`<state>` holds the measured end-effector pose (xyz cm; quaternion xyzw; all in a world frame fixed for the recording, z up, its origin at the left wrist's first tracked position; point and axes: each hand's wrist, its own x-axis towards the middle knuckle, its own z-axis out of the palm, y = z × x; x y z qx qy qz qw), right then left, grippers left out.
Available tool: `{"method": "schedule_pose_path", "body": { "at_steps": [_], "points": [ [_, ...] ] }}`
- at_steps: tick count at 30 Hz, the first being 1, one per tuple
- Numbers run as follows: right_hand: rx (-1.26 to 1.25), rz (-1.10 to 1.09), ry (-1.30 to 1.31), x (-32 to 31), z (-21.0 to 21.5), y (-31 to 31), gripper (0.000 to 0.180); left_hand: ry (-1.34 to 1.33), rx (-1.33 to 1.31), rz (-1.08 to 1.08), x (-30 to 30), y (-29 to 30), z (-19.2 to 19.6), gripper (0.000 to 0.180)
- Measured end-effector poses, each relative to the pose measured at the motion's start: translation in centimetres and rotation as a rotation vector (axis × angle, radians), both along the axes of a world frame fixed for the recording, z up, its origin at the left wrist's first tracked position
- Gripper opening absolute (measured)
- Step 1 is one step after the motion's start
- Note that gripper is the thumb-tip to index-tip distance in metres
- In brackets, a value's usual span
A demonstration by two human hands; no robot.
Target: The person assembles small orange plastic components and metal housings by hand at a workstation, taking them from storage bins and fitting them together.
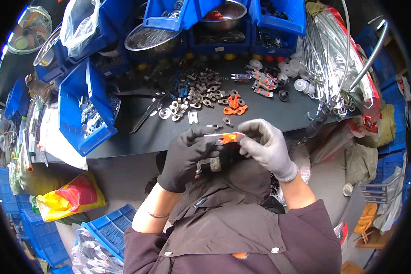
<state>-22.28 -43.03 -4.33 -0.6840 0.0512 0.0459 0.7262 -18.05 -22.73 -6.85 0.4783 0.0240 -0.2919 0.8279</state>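
Note:
My left hand (183,157), in a black glove, pinches a flat metal plate with an orange plastic piece (229,138) on it, just off the bench's front edge. At the other end of this part are the fingertips of my right hand (271,148), in a light grey glove, with thumb and forefinger closed on it. Beyond my hands lie loose orange plastic clips (234,106) and a heap of small metal fittings (205,86). Several similar metal-and-orange parts (264,83) rest behind the clips. A bare metal plate (193,117) lies closer to my left hand.
Blue bins (84,114) of metal parts stand at the left and along the back, with a sieve (151,38) and a metal bowl (226,16). White plastic rollers (301,84) and a bundle of metal rods (326,64) occupy the right. Black-handled pliers (144,116) lie left of the heap.

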Motion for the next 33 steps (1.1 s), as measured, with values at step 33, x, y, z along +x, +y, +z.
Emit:
{"method": "schedule_pose_path", "body": {
  "at_steps": [33],
  "points": [
    [-0.551, -0.609, -0.235, 14.9, -12.2, -17.6, 0.026, -0.739, 1.983, 0.21, 10.4, 22.9, 4.6, 0.018]
  ]
}}
